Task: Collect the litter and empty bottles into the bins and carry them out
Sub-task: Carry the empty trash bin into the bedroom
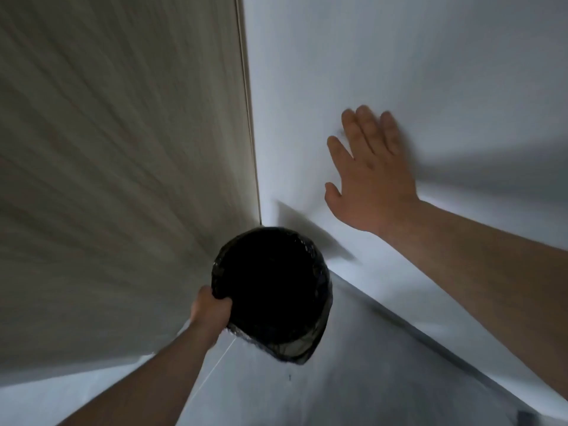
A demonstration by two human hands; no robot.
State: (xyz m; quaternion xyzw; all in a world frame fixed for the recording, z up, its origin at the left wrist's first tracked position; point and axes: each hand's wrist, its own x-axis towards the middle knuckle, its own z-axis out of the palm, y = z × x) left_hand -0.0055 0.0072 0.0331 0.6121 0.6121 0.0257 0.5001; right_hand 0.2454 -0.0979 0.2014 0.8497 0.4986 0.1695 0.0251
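Gripping from the near side: left hand [210,310], fingers curled over the rim and thumb outside, holds 1 round bin lined with a glossy black plastic bag [324,281]. Grip is tight and closed on the near-left edge of the rim.

Bin lies forward and right of that grip. Mouth faces up toward the camera; long axis runs from the mouth down toward the floor, slightly tilted. Loose bag film hangs off the bin's lower side. Inside is pure black, so the contents cannot be told. Whether the bin's base touches anything is hidden.

Below and right of the bin: pale grey smooth floor [353,379].

Above and right of the bin, well apart from it: right hand [372,186], empty, fingers straight and spread, palm turned to the flat white surface [399,56]. Motion blur; cannot tell whether it presses or hovers, nor whether this is a wall or a door.

Above and left of the bin: beige wood-grain panel [123,149], meeting the white surface in 1 vertical seam.

Judgement: carry-out stage. The left hand alone bears the load; the right hand is free to push or steady.
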